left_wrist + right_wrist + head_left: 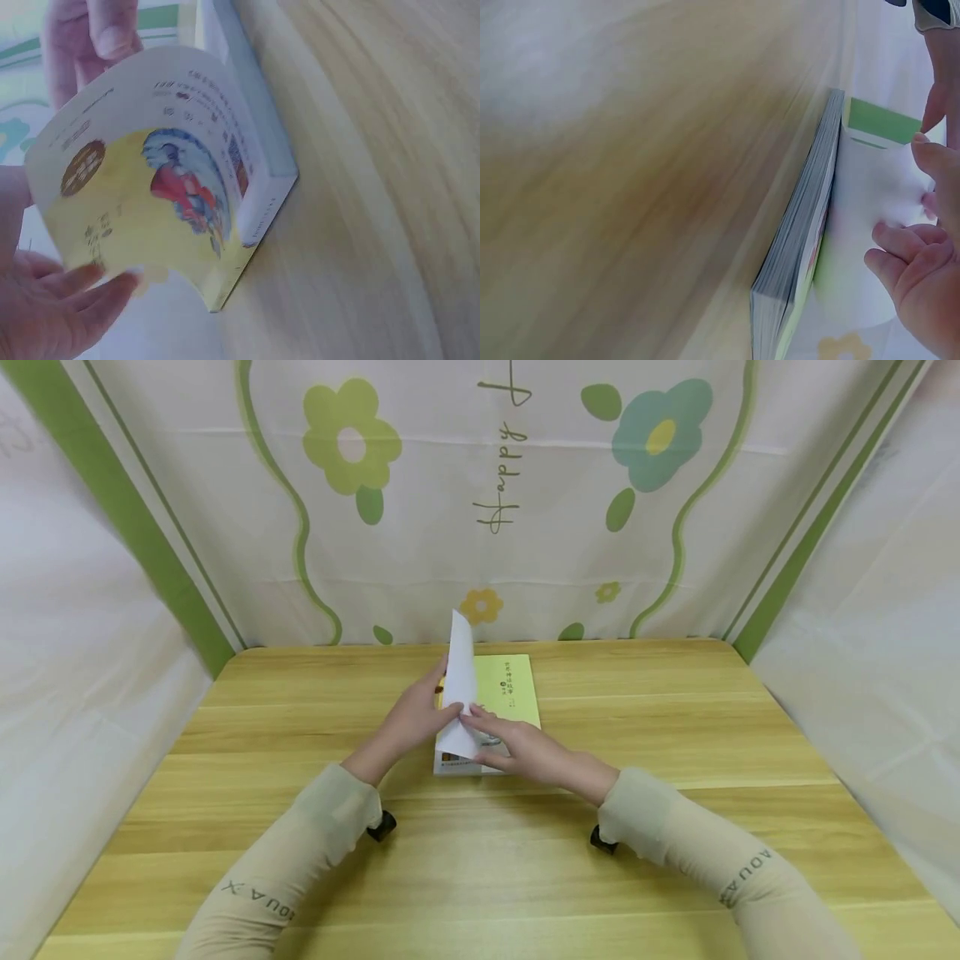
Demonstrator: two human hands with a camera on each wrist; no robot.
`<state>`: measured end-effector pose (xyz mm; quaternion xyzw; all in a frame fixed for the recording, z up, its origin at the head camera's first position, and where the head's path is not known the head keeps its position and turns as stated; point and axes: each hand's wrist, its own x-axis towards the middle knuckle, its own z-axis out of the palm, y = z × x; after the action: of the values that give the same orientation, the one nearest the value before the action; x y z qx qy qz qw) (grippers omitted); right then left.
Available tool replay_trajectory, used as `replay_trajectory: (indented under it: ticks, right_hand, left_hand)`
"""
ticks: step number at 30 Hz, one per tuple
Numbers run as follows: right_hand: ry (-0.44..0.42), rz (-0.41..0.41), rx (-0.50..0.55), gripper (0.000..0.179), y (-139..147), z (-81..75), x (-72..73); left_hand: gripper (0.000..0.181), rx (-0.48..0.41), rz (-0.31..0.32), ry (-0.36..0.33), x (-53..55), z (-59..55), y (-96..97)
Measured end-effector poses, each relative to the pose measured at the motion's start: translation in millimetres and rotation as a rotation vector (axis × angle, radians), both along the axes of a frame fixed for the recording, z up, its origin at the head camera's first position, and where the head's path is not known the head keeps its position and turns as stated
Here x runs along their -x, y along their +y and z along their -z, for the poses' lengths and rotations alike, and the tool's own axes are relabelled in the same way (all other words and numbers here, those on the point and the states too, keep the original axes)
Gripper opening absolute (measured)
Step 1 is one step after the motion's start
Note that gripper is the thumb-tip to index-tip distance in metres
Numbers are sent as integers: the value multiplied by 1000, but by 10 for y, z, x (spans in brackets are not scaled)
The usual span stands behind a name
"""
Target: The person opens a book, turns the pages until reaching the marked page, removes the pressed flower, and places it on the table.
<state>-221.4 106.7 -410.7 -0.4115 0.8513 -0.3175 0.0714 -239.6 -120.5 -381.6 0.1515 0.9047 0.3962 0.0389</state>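
Note:
A thick paperback book (498, 681) lies on the wooden table with its front cover (460, 652) raised. The cover's plain white inner side faces right in the head view, where a yellow-green printed page shows beside it. In the left wrist view the outer cover (127, 180) bends, showing a yellow picture area and a blue and red figure. My left hand (420, 714) pinches this cover, thumb on the white side and fingers on the printed side. With its fingers extended, my right hand (532, 752) touches the white side low down, above the book's near part.
The wooden table (480, 877) runs up to a pale curtain (450, 552) printed with flowers and leaves. White cloth (862, 652) hangs at both sides. A small black device (382, 825) sits at each wrist below the sleeve cuff.

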Motion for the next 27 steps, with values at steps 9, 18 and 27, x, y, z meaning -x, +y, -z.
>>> replay_trajectory:
  ticks: [9,18,27]
  right_hand:
    - [73,-33,-43,62,-2,30,-3]
    - [89,-138,-158,57,105,22,4]
    - [128,-130,-291,58,300,76,76]
  left_hand:
    - [55,430,100,325,8,43,25]
    - [66,642,291,351,12,121,-8]
    - [51,618,277,316,26,173,-117]
